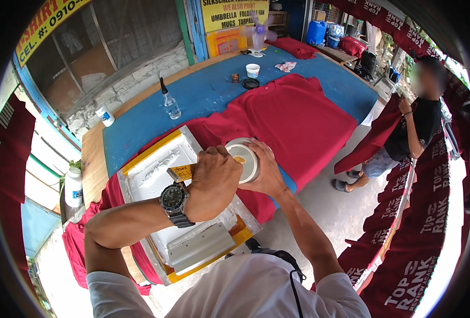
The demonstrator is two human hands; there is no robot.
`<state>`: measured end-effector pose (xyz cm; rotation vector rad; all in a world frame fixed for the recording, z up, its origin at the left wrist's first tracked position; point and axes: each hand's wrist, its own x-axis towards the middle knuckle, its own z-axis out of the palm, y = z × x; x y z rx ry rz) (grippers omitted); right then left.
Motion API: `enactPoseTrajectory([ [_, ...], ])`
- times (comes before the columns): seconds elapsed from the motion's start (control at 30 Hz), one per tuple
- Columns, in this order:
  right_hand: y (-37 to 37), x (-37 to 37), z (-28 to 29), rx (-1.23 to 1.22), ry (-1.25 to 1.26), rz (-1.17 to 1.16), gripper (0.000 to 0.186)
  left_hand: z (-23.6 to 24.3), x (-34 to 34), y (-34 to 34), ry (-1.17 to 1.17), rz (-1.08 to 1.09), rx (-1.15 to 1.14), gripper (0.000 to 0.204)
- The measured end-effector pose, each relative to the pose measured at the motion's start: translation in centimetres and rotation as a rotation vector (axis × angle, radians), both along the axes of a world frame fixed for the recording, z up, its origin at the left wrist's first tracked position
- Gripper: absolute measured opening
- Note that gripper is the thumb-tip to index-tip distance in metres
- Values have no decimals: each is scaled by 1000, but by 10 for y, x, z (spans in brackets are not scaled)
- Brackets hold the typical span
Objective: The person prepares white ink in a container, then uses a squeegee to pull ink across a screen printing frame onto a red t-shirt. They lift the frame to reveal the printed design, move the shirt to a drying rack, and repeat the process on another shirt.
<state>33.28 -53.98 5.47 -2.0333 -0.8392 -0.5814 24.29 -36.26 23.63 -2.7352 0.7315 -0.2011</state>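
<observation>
My left hand (pixel 214 183), a watch on its wrist, grips a flat yellow stick (pixel 179 173) whose far end reaches into a white tub (pixel 248 172) with pale contents. My right hand (pixel 264 167) wraps round the tub's side, over the screen frame (pixel 160 143). That frame lies tilted across red shirts (pixel 298 127), its white surface smeared with paste. A metal squeegee (pixel 200 248) lies along the frame's near end, below my left forearm.
The blue table (pixel 134 138) carries a clear bottle (pixel 171 106), white cup (pixel 252 70), black lid (pixel 250 84) and blurred fan (pixel 259 34). A co-worker (pixel 423 122) stands at right holding red cloth. Printed red cloths (pixel 420 228) hang along the right.
</observation>
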Motion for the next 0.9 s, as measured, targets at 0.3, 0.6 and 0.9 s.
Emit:
enactPoseTrajectory([
  [0.3, 1, -4, 2, -25, 14, -27, 117, -5, 16, 13, 97, -208, -143, 14],
  [0.6, -2, -2, 0, 11, -10, 24, 108, -3, 16, 9, 44, -198, -3, 12],
  [0.9, 2, -1, -1, -17, -76, -8, 115, 20, -6, 12, 28, -45, 28, 13],
])
